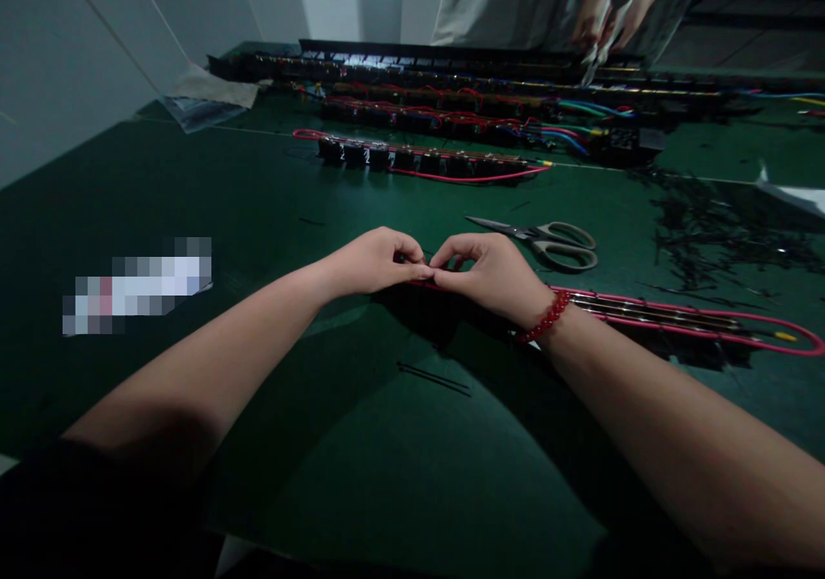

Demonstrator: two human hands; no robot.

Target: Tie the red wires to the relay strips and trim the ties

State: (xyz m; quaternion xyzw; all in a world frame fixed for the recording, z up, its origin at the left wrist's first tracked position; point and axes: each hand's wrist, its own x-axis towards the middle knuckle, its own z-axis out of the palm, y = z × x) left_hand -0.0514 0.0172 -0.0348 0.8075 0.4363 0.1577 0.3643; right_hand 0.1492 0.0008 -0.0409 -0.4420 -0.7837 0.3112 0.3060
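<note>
My left hand and my right hand meet at the left part of a long black strip assembly with a red wire along its edges. Thumb and fingers of both hands are pinched together, tips nearly touching. What lies between them is too small and hidden to make out. A red bead bracelet circles my right wrist. My hands and forearm cover the middle and left of the strip. Nearer to me lie two thin black cable ties. Just beyond my right hand rest scissors, blades pointing left.
Beyond my hands lies another black strip with a red wire. Farther back are wired strips, and a co-worker's hands hold a pale-handled tool. Black clippings are scattered right. A blurred-out pale object lies left on the green table.
</note>
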